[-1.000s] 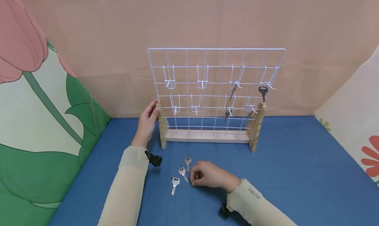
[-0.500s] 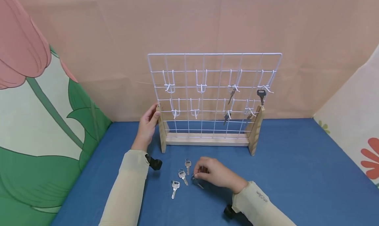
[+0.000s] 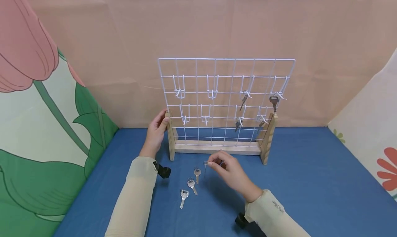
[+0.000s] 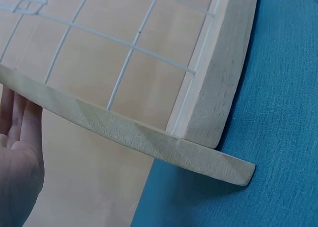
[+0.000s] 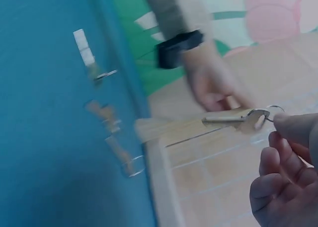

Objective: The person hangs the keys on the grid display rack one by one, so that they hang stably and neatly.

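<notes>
My left hand [image 3: 156, 131] holds the left wooden side post [image 4: 124, 125] of a white wire grid rack [image 3: 226, 59] near the post's top. In front of the rack, my right hand [image 3: 229, 169] pinches a key [image 5: 233, 119] by its small ring, thumb against fingertip. The key hangs from the ring, raised over the blue cloth. To its left lie three silver keys with rings: a far key [image 3: 197, 173], a middle key [image 3: 191, 184] and a near key [image 3: 184, 195].
Several keys hang from hooks on the rack's right half, such as a dark-headed key [image 3: 274, 101]. Bare hooks [image 3: 212, 94] fill the left half. The rack's wooden base [image 3: 217, 148] stands on the blue cloth [image 3: 310, 178]. A pinkish-tan backdrop [image 3: 124, 75] rises behind.
My right hand has lifted the key off the cloth and moved it forward toward the rack. The left hand keeps its hold on the post.
</notes>
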Available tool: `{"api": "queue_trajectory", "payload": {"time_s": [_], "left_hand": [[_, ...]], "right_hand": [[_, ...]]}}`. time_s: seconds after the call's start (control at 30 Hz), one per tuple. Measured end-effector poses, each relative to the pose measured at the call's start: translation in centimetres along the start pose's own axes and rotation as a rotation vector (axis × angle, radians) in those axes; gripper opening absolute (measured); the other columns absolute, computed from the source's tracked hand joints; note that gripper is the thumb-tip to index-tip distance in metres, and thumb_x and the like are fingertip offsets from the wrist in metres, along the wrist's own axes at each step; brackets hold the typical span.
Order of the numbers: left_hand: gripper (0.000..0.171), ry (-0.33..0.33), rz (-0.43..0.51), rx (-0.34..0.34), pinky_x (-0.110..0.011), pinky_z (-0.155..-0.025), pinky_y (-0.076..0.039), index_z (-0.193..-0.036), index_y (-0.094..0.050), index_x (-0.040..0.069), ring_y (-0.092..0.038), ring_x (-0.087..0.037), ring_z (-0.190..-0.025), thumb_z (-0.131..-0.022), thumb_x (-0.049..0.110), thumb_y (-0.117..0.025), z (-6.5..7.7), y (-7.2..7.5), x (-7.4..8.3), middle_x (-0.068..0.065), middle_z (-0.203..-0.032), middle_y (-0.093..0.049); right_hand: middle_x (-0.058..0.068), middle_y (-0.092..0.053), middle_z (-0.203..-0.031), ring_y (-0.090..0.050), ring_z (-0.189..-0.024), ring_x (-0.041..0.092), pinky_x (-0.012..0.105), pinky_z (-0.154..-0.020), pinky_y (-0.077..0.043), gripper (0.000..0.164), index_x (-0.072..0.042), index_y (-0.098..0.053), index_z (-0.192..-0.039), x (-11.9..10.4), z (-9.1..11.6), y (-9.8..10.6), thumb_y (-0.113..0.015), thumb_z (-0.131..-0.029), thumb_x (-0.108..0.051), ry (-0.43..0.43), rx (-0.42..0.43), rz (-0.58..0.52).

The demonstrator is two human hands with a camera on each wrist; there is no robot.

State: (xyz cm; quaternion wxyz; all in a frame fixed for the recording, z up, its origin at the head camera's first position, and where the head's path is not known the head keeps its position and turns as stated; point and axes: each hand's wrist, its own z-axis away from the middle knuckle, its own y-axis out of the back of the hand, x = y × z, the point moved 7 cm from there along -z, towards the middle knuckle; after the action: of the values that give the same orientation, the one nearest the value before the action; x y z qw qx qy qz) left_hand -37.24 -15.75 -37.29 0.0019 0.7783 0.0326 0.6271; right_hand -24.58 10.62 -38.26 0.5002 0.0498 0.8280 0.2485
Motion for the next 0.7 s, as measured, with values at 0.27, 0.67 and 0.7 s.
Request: {"api": "queue_trajectory", "payload": {"time_s": [0.27, 0.67, 0.7], "left_hand": [[0.055, 0.002, 0.0, -0.004, -0.042, -0.116, -0.038, -0.156, -0.041, 0.023, -0.043, -0.025, -0.141, -0.104, 0.033, -0.054, 0.0, 0.1, -0.1, -0.006, -0.157, -0.041], [0.055, 0.005, -0.016, -0.015, -0.043, -0.116, -0.038, -0.157, -0.04, 0.023, -0.043, -0.025, -0.14, -0.104, 0.033, -0.053, 0.2, 0.2, -0.2, -0.006, -0.157, -0.041], [0.055, 0.005, -0.018, -0.016, -0.043, -0.116, -0.038, -0.157, -0.04, 0.024, -0.043, -0.025, -0.141, -0.104, 0.033, -0.053, 0.1, 0.2, -0.1, -0.005, -0.157, -0.041]], "right_hand": [[0.007, -0.058, -0.09, -0.053, -0.073, 0.017, 0.025, -0.06, -0.048, 0.006, -0.004, -0.066, -0.104, -3.1, -1.8, 3.4, -0.064, -0.101, -0.008, 0.028, 0.16, -0.186], [0.01, -0.063, -0.084, -0.061, -0.071, 0.02, 0.025, -0.065, -0.058, 0.013, 0.001, -0.063, -0.108, -6.3, -5.8, 7.1, -0.064, -0.101, -0.01, 0.044, 0.371, -0.374], [0.01, -0.063, -0.085, -0.061, -0.071, 0.02, 0.026, -0.066, -0.058, 0.013, 0.001, -0.064, -0.108, -6.5, -6.1, 7.4, -0.064, -0.101, -0.01, 0.056, 0.375, -0.38]]}}
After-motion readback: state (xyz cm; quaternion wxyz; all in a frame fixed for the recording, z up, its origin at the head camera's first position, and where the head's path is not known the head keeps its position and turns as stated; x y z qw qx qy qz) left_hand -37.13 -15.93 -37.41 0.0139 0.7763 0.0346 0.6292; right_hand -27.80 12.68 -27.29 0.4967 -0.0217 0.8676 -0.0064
